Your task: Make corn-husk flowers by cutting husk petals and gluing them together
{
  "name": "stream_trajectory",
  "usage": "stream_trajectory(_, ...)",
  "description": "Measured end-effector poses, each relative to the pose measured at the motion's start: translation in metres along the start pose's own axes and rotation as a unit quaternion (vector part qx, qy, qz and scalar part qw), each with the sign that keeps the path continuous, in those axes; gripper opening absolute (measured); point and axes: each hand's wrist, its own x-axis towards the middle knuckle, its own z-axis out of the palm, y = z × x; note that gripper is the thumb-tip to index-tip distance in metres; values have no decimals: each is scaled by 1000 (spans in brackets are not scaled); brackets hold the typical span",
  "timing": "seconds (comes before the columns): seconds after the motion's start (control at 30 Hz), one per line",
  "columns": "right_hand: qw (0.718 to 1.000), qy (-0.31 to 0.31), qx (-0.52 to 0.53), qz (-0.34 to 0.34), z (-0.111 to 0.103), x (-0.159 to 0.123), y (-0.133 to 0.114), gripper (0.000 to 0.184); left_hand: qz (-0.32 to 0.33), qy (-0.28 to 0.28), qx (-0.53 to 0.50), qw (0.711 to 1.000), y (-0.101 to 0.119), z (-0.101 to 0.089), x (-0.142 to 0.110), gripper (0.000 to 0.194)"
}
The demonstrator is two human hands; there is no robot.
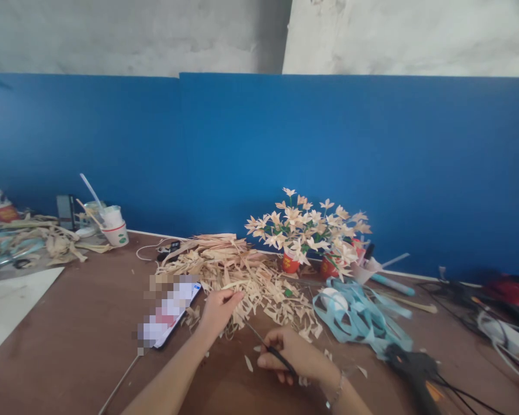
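Note:
My right hand (288, 354) grips a pair of dark-handled scissors (279, 358), whose thin blades point up and left toward my other hand. My left hand (220, 311) has its fingertips pinched together; whatever lies between them is too small to make out. Just beyond both hands spreads a heap of pale dried husk strips and cut pieces (268, 288). A few small trimmings (248, 363) lie on the brown table between my forearms. Behind the heap, husk flowers (305, 222) on green stems stand in red paper cups (290, 262).
Left of my left hand lies a phone (170, 314) with its cable. Tangled light-blue ribbon (358, 311) and a black glue gun (413, 369) are on the right, with cords beyond. Drink cups (115, 230) stand at the back left, before a blue partition (259, 144).

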Motion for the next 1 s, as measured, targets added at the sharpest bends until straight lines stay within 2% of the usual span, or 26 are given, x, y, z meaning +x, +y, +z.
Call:
stream_trajectory(0.3,1000,-2,-7,-4,0,2,3,38,-15,-2,21,1000,1,0,-1,49)
stream_trajectory(0.83,999,19,-36,3,-1,1,2,35,-50,-11,-46,998,4,0,-2,45)
stream_trajectory(1.0,998,37,-44,-1,-1,2,2,31,-89,-6,-73,993,0,2,-1,41)
